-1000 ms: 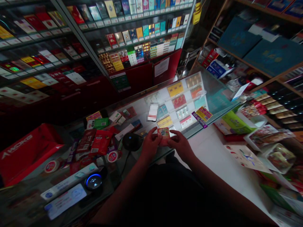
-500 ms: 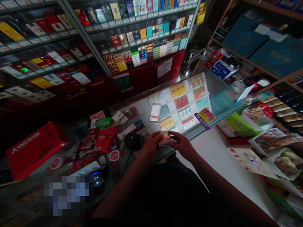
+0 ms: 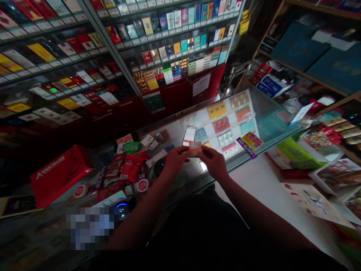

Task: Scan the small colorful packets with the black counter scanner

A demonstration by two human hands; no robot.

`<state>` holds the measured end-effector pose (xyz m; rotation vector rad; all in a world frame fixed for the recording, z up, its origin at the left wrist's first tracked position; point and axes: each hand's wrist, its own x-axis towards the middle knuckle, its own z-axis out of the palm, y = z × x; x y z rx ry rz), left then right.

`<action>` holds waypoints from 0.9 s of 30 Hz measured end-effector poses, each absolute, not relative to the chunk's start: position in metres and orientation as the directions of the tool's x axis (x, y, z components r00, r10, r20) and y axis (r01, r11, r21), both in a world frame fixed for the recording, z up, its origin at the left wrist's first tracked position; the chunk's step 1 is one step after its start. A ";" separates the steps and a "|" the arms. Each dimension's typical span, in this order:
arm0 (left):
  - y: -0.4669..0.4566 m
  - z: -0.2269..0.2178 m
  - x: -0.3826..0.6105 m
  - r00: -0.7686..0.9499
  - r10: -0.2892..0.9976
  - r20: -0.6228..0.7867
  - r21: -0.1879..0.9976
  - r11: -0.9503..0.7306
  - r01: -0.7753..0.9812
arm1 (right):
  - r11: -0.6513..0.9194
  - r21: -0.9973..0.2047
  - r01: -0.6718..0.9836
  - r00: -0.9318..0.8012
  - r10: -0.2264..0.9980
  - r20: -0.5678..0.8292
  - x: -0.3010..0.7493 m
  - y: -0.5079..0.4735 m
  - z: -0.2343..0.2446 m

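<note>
Both my hands hold one small orange-and-red packet [image 3: 195,147] over the glass counter [image 3: 262,113]. My left hand [image 3: 175,162] grips its left side with curled fingers. My right hand [image 3: 214,162] pinches its right side. Under the glass lie rows of cigarette packs [image 3: 222,124], lit from inside. A white card [image 3: 189,136] rests on the glass just beyond the packet.
Red and green packets [image 3: 128,165] and a black puck-shaped device with a blue light [image 3: 122,210] lie on the counter's left part, beside a red box [image 3: 58,173]. Shelves of cigarette packs [image 3: 175,49] fill the back wall. Boxes and snack trays [image 3: 332,173] crowd the right.
My hands and the packet have moved a little farther over the glass, away from my body. The view has tilted up and shifted slightly.
</note>
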<state>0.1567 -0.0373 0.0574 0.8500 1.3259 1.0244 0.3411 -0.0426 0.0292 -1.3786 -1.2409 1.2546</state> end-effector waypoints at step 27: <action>0.010 0.011 0.041 -0.067 0.943 -0.325 0.916 0.332 0.227 | 0.035 -0.954 0.298 -0.098 0.995 0.006 0.249 -0.035 -0.011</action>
